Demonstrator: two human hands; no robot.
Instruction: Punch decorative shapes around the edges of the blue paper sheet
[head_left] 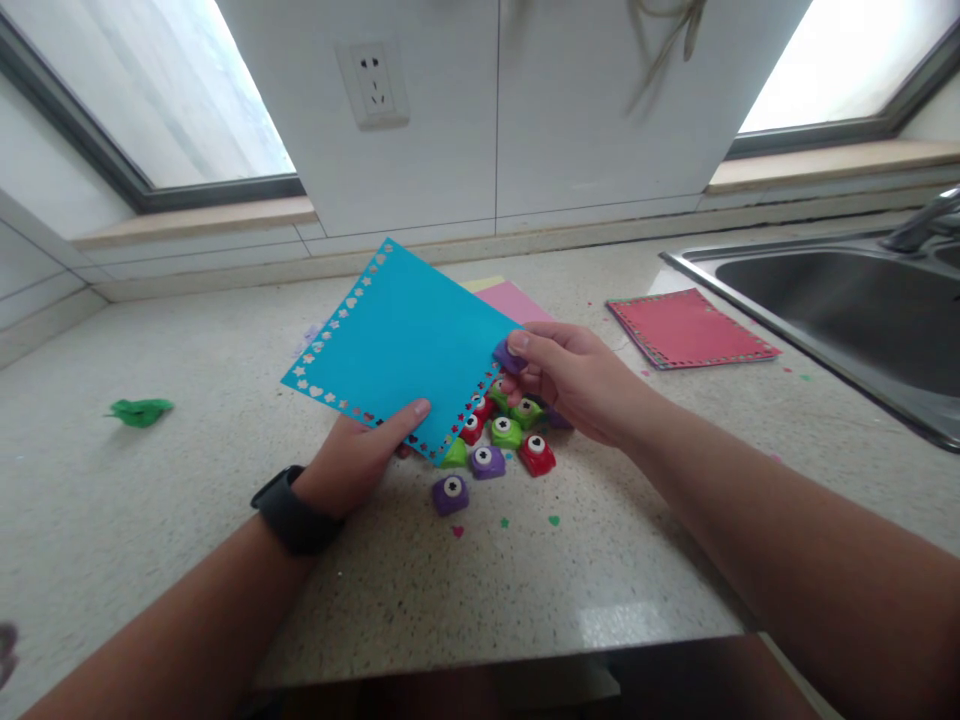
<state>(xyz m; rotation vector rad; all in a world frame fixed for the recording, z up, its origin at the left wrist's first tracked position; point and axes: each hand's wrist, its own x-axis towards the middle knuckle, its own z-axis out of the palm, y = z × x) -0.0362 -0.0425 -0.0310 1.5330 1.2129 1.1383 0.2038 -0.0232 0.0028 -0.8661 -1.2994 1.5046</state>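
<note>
My left hand (360, 455) grips the near edge of a blue paper sheet (401, 345), held tilted above the counter; small shapes are punched along its borders. My right hand (574, 380) pinches a purple paper punch (510, 356) onto the sheet's right corner. Below the sheet lie several small punches, among them a purple one (451, 493), a red one (537, 453) and a green one (506, 431). A black watch (294, 510) sits on my left wrist.
A red punched sheet (690, 328) lies near the steel sink (847, 300) at right. Pink and yellow sheets (510, 297) lie behind the blue one. A green scrap (139, 411) rests at left. Paper bits dot the speckled counter (225, 540). A wall socket (373, 83) is above.
</note>
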